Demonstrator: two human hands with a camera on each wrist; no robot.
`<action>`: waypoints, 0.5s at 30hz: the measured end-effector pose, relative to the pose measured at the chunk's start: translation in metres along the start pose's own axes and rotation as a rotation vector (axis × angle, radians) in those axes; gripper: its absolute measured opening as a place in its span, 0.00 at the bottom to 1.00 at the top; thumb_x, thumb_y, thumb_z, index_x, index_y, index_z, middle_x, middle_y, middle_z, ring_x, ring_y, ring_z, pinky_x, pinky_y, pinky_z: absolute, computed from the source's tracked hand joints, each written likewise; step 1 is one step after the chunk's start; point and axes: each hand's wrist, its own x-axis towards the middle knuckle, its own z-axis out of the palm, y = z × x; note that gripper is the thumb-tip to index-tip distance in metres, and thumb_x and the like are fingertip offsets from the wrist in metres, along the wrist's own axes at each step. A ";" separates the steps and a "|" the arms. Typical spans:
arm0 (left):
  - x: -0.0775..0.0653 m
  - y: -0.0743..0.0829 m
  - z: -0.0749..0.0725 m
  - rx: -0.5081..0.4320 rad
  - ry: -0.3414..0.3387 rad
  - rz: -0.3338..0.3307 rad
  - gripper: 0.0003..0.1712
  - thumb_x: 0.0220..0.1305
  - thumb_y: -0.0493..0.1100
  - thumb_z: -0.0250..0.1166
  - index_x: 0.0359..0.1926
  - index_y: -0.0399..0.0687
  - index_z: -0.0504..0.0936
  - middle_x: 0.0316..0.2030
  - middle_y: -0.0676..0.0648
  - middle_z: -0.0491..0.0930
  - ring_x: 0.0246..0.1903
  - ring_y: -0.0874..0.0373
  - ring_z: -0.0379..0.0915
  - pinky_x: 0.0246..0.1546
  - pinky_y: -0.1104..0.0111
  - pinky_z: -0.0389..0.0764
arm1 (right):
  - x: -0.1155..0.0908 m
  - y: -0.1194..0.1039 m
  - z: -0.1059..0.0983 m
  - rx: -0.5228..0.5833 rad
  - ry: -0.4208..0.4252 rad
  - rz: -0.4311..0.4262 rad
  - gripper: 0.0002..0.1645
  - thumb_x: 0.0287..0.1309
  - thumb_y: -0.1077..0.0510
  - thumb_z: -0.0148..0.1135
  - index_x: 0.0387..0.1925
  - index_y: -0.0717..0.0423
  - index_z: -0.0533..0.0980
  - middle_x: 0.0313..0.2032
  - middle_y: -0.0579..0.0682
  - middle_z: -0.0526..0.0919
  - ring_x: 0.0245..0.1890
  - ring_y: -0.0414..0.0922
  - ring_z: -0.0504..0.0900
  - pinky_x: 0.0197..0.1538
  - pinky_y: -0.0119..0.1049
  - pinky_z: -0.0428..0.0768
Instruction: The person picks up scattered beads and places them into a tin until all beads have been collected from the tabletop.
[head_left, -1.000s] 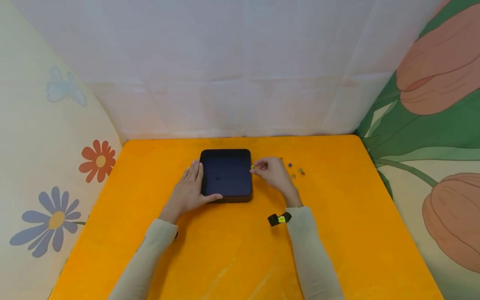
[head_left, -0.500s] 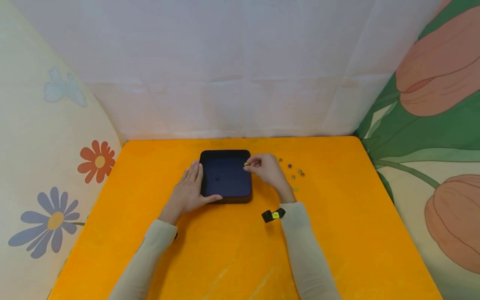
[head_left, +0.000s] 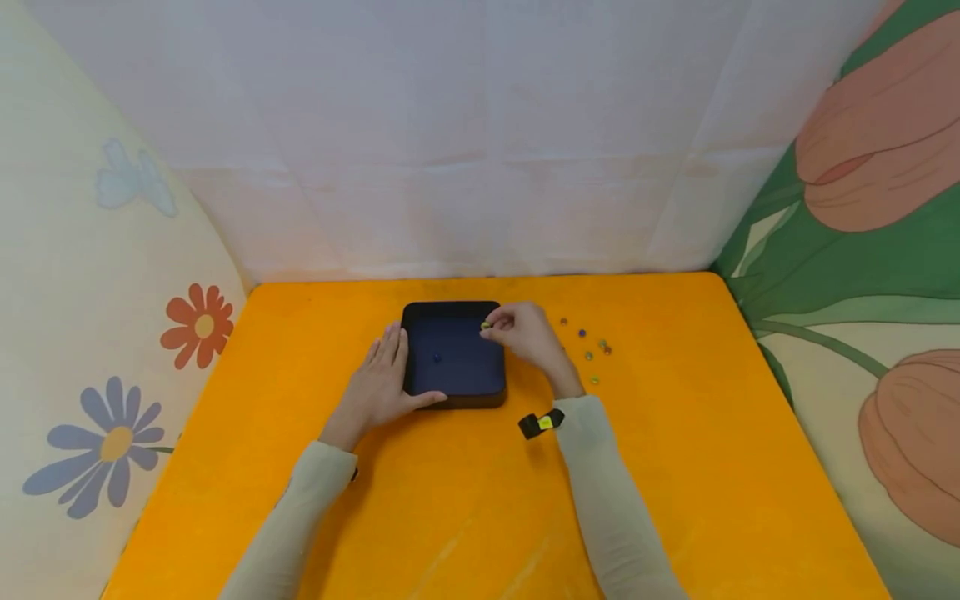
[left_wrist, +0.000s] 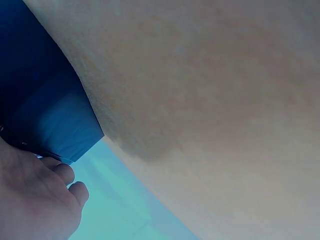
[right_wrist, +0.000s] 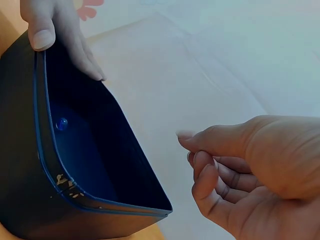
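A dark blue square box [head_left: 457, 402] stands open-topped on the table, with one blue marble [head_left: 437, 357] on its floor. My left hand [head_left: 375, 387] rests against the box's left side, fingers straight, thumb laid along the front rim. Over the box's right rim my right hand [head_left: 525, 333] pinches a yellowish marble [head_left: 485, 326] between thumb and fingertips. In the right wrist view the blue marble [right_wrist: 61, 124] shows inside the box, while the pinched marble is hidden behind the fingers of my right hand [right_wrist: 240, 175]. The left wrist view is mostly filled by skin close to the lens.
Several loose marbles lie right of the box, among them a blue marble [head_left: 582, 332], an orange marble [head_left: 607, 350] and a green marble [head_left: 595, 381]. An orange cloth [head_left: 450, 500] covers the table. A white curtain [head_left: 480, 167] hangs along the back edge.
My right hand has moved left with the yellowish marble, from beside the box's right wall to over its rim. My left hand stays in place on the box.
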 end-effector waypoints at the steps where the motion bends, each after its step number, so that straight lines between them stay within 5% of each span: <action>1: 0.000 0.000 0.000 0.000 0.001 -0.001 0.81 0.53 0.91 0.54 0.84 0.34 0.39 0.85 0.36 0.32 0.86 0.41 0.33 0.86 0.46 0.44 | 0.001 -0.001 0.000 0.002 -0.003 -0.002 0.10 0.68 0.54 0.71 0.45 0.55 0.86 0.38 0.52 0.87 0.35 0.47 0.82 0.38 0.33 0.82; 15: 0.000 -0.001 0.001 0.006 0.001 0.009 0.81 0.53 0.91 0.54 0.84 0.35 0.37 0.85 0.35 0.34 0.86 0.41 0.33 0.85 0.45 0.44 | 0.014 -0.003 0.002 0.004 -0.024 0.002 0.08 0.68 0.54 0.71 0.44 0.53 0.86 0.39 0.51 0.88 0.38 0.50 0.84 0.39 0.36 0.82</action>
